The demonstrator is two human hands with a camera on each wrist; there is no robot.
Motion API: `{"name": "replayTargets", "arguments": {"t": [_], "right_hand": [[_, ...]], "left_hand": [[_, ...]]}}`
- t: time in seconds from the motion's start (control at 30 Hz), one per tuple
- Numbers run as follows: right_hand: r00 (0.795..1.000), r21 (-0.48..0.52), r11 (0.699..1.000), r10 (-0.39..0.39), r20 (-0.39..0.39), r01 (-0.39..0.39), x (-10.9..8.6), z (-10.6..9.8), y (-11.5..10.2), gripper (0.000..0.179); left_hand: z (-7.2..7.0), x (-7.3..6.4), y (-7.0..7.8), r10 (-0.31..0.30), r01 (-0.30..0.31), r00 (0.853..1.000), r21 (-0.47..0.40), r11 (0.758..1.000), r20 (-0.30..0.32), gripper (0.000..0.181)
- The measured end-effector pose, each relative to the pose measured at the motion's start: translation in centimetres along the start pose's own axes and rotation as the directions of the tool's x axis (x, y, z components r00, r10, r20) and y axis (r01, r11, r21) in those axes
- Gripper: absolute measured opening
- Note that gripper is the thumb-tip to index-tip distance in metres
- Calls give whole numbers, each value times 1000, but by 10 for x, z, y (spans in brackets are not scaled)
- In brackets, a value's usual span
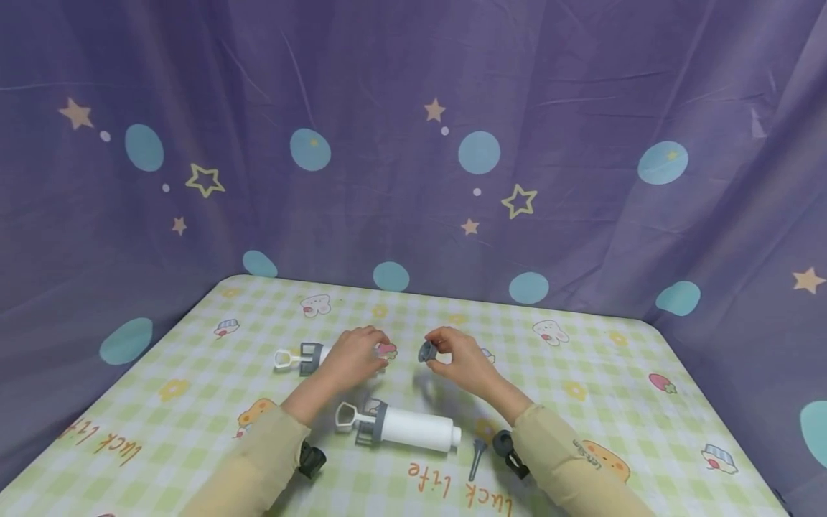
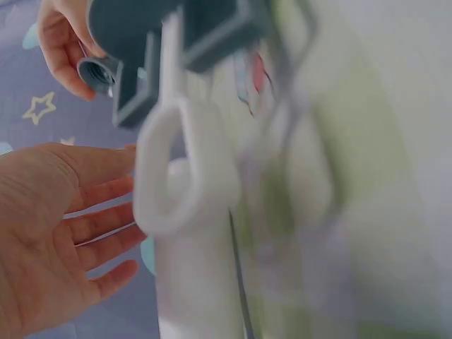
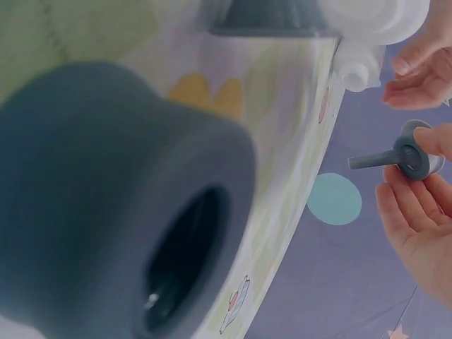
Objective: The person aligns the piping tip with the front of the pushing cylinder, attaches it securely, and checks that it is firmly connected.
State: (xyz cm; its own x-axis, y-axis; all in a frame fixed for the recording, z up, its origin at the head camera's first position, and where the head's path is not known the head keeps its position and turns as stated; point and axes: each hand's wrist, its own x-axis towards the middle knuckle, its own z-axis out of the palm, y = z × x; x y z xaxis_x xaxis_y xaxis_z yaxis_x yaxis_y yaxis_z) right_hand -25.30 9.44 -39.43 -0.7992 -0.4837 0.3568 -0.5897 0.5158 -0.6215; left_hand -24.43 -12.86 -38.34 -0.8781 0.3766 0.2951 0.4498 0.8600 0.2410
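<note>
My left hand (image 1: 352,355), its fingers extended and spread, reaches over the far white syringe-shaped tube (image 1: 325,352) and hides much of it. That tube has a dark grey collar (image 1: 311,358) and a white loop handle (image 1: 284,359). Between thumb and fingertips, my right hand (image 1: 461,359) pinches a dark grey round cap (image 1: 426,351) above the table; in the right wrist view the cap (image 3: 412,158) shows a thin stem pointing toward the table. A second white syringe-shaped tube (image 1: 418,429), with matching collar and loop handle, lies nearer, between my forearms.
On the patterned tablecloth (image 1: 646,431), a thin dark grey nozzle (image 1: 477,458) lies right of the near tube. Close by my right sleeve is a round dark grey part (image 1: 502,442), with a large grey ring (image 3: 127,198) close to the right wrist camera. A purple curtain (image 1: 400,72) hangs behind.
</note>
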Motion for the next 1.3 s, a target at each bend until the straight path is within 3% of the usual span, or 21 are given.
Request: {"name": "replayTargets", "arguments": {"t": [0.2, 0.47, 0.73, 1.07, 1.3], "right_hand": [[1000, -49, 999, -7, 17, 7, -1, -1, -1, 36], [999, -70, 998, 1, 47, 2, 0, 0, 1, 36], [999, -92, 996, 9, 52, -4, -1, 2, 2, 38], [999, -106, 994, 1, 53, 4, 1, 1, 4, 37], [999, -117, 993, 20, 51, -14, 3, -2, 2, 36]], "left_hand": [[3, -5, -12, -23, 21, 998, 36, 999, 60, 38], [5, -9, -27, -40, 36, 997, 57, 998, 73, 44], [9, -11, -36, -18, 13, 995, 45, 999, 97, 44], [11, -8, -36, 4, -5, 999, 27, 1000, 52, 48], [9, -4, -29, 58, -59, 998, 39, 998, 4, 49]]}}
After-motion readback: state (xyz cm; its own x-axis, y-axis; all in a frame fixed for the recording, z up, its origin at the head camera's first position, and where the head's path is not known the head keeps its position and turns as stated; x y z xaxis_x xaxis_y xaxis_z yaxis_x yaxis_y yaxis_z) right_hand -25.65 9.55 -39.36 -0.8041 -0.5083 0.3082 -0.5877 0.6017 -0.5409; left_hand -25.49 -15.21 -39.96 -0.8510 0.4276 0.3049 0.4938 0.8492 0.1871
